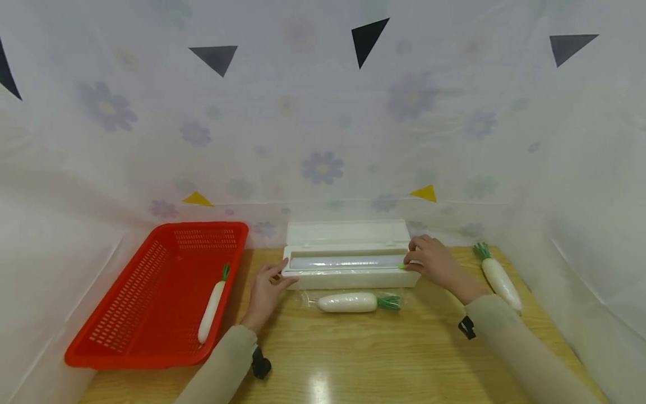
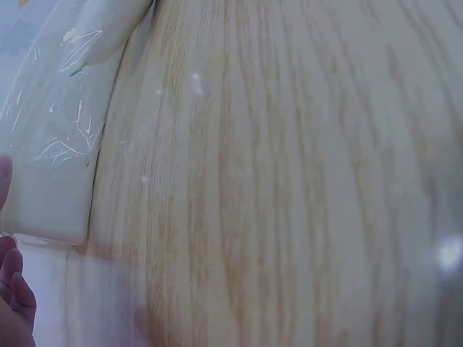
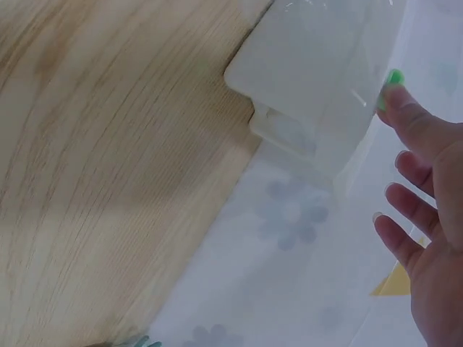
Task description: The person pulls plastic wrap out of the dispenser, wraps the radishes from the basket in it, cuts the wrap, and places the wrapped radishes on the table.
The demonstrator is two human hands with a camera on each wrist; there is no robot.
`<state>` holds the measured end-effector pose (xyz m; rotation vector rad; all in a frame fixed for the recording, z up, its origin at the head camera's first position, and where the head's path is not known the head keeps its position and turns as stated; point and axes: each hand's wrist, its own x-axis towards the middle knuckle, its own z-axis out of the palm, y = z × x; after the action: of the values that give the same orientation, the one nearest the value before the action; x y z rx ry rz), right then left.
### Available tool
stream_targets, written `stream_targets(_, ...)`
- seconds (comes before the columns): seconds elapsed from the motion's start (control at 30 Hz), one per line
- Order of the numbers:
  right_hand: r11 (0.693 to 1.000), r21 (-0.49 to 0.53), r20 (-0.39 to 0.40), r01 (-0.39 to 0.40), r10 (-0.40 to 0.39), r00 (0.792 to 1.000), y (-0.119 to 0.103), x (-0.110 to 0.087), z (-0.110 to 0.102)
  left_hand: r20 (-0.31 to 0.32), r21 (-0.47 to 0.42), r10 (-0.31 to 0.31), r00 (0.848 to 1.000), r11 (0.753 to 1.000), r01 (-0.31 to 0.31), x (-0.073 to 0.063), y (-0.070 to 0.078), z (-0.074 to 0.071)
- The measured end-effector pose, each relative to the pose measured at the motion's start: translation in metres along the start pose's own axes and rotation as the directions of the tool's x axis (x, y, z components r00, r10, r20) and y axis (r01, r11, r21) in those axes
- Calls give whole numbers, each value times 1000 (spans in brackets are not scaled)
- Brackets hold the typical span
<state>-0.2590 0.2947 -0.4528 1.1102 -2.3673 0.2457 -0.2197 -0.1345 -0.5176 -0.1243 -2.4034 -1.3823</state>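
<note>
A white cling film dispenser box (image 1: 353,279) stands at the back middle of the table, its lid (image 1: 348,231) raised at the rear and a film roll (image 1: 348,261) lying inside. My left hand (image 1: 264,294) holds the box's left end, thumb at the front corner. At the right end, my right hand (image 1: 431,261) pinches a small green slider (image 3: 393,78) at the box's top edge between thumb and finger. Directly in front of the box lies a white radish (image 1: 348,303) with green leaves, clear film around it. The left wrist view shows only part of the left fingers (image 2: 22,296).
A red plastic basket (image 1: 136,359) sits to the left, holding a slim white radish (image 1: 211,311). On the right side of the table lies another white radish (image 1: 502,283). Flower-patterned white curtains (image 1: 323,112) enclose the wooden table (image 1: 383,359) at the back and sides.
</note>
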Motion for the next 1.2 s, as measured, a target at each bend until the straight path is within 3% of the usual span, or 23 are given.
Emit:
stream_targets(0.17,1000,7,5,-3,3,1000,3,-7,-9,-18,7,7,1000,1000,-7,0,-1,0)
stream_targets(0.33,1000,-5,26,-7,7,1000,5,-10,-13,2,9,-5,1000,1000,5,0,0,2)
stream_targets(0.6,1000,-28,39,14,-13,999,9,-12,-16,26,-8,-73,997,997,73,-1,4,2)
stream_targets(0.87,998,-62,6,28,-27,1000,12,-15,-14,16,22,-58,998,998,58,0,6,3)
stream_targets(1.2,998,-20,31,-57,58,998,13,-23,-16,22,31,-40,999,999,40,0,3,-1)
